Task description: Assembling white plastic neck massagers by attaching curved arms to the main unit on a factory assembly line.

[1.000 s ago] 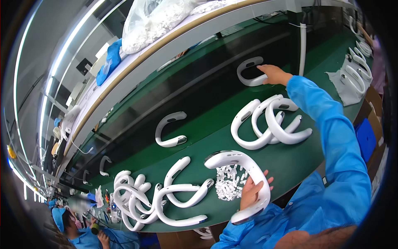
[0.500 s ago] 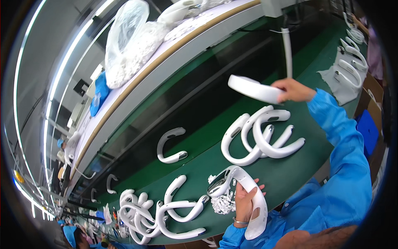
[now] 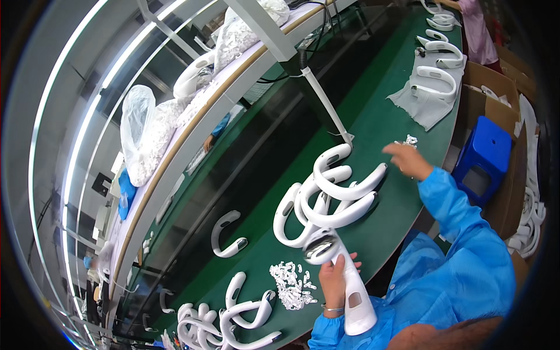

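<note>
My left hand [image 3: 333, 283] is closed around a white curved neck fan [image 3: 353, 291], whose dark glossy end [image 3: 321, 249] points away from me. My right hand [image 3: 410, 161] is farther out on the right, fingers stretched and nothing visible in them. Just beyond its fingers lie a few small white clips [image 3: 410, 140]. Left of that hand, several white U-shaped neck fans overlap in a pile, the top one [image 3: 350, 185] curving toward my fingers. A larger heap of small white plastic pieces [image 3: 291, 284] lies left of my left hand.
More neck fans [image 3: 248, 315] are piled at the lower left; a single one [image 3: 224, 233] lies on the dark belt. Others rest on a grey cloth [image 3: 429, 111] at the far right. A white post [image 3: 326, 105] stands behind. A blue stool [image 3: 481, 157] and cardboard boxes flank the bench.
My right hand has let go of a neck fan, which now lies on the pile, and has come away to the right. My view has turned rightward. My left hand keeps its hold.
</note>
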`<state>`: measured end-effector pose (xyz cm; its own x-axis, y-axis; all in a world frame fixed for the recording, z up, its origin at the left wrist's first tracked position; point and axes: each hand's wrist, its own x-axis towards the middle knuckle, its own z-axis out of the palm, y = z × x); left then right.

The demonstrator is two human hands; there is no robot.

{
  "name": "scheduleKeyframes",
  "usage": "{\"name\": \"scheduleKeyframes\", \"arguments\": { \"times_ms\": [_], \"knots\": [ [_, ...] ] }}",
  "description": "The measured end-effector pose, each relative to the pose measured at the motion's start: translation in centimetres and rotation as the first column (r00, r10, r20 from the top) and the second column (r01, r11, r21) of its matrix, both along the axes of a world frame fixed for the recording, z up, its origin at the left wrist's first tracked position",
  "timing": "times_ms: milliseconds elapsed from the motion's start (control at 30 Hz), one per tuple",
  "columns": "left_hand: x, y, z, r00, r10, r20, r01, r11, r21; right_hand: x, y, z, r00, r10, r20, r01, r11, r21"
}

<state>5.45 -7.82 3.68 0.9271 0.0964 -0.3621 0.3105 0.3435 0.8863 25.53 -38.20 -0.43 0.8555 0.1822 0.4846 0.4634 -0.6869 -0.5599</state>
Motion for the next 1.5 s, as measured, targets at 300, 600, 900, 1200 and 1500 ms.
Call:
{"name": "scheduleKeyframes", "arguments": {
  "times_ms": [300, 600, 900, 1200, 1500],
  "knots": [
    [2.4, -3.7, 0.7, 0.963, -0.267, 0.029, 0.268, 0.962, -0.052, 10.1, -4.7, -4.0, 0.977, 0.071, -0.199, -0.154, 0.886, -0.437],
    [3.5, -4.0, -1.3, 0.989, -0.113, 0.093, 0.131, 0.968, -0.214, 5.7, -2.5, 0.6, 0.999, 0.036, 0.020, -0.035, 0.997, -0.065],
    [1.9, -3.8, -1.7, 0.985, -0.065, 0.158, 0.091, 0.982, -0.168, -12.2, 11.2, 5.6, 0.757, 0.540, -0.368, -0.079, 0.635, 0.769],
    [0.1, -2.4, -1.5, 0.965, 0.063, 0.255, -0.050, 0.997, -0.056, -16.0, 16.6, 4.5, 0.945, 0.189, 0.267, -0.147, 0.975, -0.169],
    [-0.6, -2.0, -2.8, 0.878, 0.057, 0.475, -0.232, 0.919, 0.320, -17.1, 17.2, 4.7, 0.950, 0.212, 0.231, -0.174, 0.969, -0.175]
  ]
}}
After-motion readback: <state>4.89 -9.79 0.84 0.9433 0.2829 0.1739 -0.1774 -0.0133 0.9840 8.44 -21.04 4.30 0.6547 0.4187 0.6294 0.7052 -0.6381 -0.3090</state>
